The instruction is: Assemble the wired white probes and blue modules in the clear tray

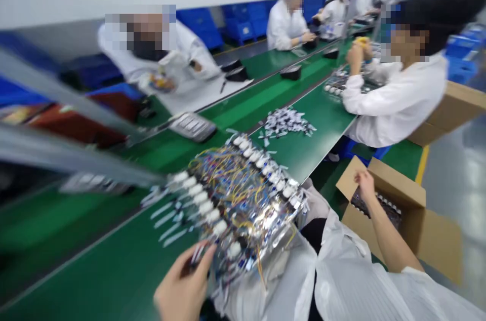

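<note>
My left hand [186, 283] is closed in a pinch at the near left corner of a tray-like clear plastic pack. A small dark piece shows between its fingers, too blurred to name. The pack is filled with wired electronic parts [235, 179], with yellow and blue wires, and rows of white round caps [199, 197] line two sides. To the right, my right hand [365, 187] is closed at the flap of an open cardboard box [408, 189]; whether it grips the flap or something else is hidden. Inside the box lies a similar pack with white caps [387, 207].
White strips [288, 122] lie piled on the green bench [322, 138], with more strips [170, 225] left of the pack. A grey tray [193, 126] rests on the conveyor [243, 108]. A metal post [76, 149] slants at left. Co-workers in white sit across and at right [398, 98].
</note>
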Demonstrator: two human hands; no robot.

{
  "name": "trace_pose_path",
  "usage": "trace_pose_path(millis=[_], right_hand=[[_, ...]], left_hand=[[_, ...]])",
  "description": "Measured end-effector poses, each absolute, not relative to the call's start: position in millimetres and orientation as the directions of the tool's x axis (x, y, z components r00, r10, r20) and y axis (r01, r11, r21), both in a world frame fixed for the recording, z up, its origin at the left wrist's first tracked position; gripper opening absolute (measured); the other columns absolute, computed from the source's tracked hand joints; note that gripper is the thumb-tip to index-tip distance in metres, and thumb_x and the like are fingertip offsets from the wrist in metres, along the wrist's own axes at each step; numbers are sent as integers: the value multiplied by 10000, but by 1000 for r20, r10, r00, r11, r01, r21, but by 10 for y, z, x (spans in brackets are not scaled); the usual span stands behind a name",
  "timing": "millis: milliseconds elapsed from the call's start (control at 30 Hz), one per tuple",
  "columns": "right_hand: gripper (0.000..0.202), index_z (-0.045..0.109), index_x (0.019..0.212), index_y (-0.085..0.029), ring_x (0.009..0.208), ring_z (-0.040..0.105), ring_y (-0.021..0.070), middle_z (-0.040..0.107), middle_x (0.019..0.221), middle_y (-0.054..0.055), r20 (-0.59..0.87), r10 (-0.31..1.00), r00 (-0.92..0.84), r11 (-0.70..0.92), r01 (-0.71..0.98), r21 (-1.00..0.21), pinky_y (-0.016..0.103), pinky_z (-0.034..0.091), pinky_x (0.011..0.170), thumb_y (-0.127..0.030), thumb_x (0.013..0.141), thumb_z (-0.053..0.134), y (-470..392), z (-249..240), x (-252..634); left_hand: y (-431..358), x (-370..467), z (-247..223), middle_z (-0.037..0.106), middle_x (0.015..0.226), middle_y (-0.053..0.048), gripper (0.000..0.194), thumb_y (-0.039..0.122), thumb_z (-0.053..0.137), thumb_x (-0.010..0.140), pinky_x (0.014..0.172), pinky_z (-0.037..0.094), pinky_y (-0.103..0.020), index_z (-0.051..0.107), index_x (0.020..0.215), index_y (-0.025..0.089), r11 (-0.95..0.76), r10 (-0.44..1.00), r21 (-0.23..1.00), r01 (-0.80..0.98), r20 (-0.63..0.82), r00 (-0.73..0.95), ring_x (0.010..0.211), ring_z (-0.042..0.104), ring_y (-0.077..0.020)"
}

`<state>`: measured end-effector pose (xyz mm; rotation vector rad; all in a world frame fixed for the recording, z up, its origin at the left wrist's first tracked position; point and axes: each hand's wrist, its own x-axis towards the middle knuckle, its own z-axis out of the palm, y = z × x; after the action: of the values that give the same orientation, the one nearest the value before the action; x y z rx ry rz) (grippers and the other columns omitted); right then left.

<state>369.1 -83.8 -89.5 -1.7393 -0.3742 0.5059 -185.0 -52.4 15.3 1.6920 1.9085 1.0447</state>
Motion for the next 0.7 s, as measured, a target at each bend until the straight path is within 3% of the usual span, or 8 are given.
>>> trace_pose_path(millis=[100, 167, 233, 300, 367, 433, 567, 700], right_hand=[[342, 620, 895, -201, 576, 537, 108, 592, 672, -45, -67, 657, 751, -114, 11, -993, 239, 472, 578, -521, 816, 712, -325, -670, 3768], [310, 678, 971, -201, 593, 566, 118, 634, 708, -29, 94, 801, 591, 117, -1, -993, 254, 480, 596, -469, 825, 732, 3, -429, 3546], [286, 738, 1075, -205, 657, 633, 142, 699, 789, 8, 174, 935, 308, 160, 69, -985, 284, 528, 651, -432, 901, 724, 190, -132, 3131], [254, 766, 1152, -221, 765, 700, 164, 762, 919, 42, 147, 987, -69, 160, 240, -958, 312, 584, 745, -381, 959, 726, 240, 169, 2605], [224, 779, 1165, -227, 909, 730, 195, 781, 1035, 74, 146, 877, -457, 315, 319, -894, 343, 603, 835, -353, 996, 706, 237, 400, 2047], [223, 769, 1205, -238, 968, 727, 206, 780, 1133, 85, 218, 709, -671, 498, 257, -828, 392, 609, 917, -329, 1017, 688, 252, 514, 1521], [292, 710, 1320, -242, 1203, 691, 256, 763, 1285, 100, 350, 497, -794, 693, 121, -711, 505, 557, 1094, -281, 1034, 666, 335, 463, 707], [245, 726, 1265, -196, 1114, 674, 268, 781, 1175, 114, 338, 472, -815, 733, 149, -664, 483, 555, 1015, -235, 1035, 650, 364, 336, 280]], left_hand=[[-564, -1738, 80, 849, 916, -67, 354, 529, 806, 793, 777, 648, -352, 845, 939, 209, 71, 951, 808, 585, 122, -284, 848, 799, -268], [-523, -1696, 53, 851, 951, -74, 336, 491, 822, 792, 832, 639, -350, 848, 953, 197, 72, 957, 853, 517, 87, -277, 875, 794, -254], [-482, -1671, 31, 851, 966, -78, 317, 457, 823, 810, 848, 629, -340, 849, 977, 188, 66, 958, 890, 451, 70, -277, 891, 789, -241], [-476, -1644, 12, 850, 973, -82, 287, 428, 825, 820, 830, 616, -323, 851, 969, 185, 50, 959, 908, 417, 73, -273, 895, 784, -232], [-507, -1623, -5, 848, 972, -88, 274, 411, 828, 830, 805, 604, -310, 854, 973, 179, 38, 959, 915, 401, 80, -273, 889, 777, -225], [-552, -1621, -18, 845, 961, -96, 278, 403, 836, 839, 778, 595, -301, 854, 984, 167, 27, 957, 921, 388, 89, -277, 868, 768, -217], [-620, -1659, 0, 839, 930, -95, 261, 392, 855, 852, 733, 576, -286, 854, 980, 165, -23, 949, 923, 384, 141, -281, 801, 744, -195], [-654, -1691, 83, 831, 906, -85, 209, 366, 863, 855, 742, 570, -295, 852, 949, 180, -82, 940, 911, 405, 205, -272, 793, 741, -194]])
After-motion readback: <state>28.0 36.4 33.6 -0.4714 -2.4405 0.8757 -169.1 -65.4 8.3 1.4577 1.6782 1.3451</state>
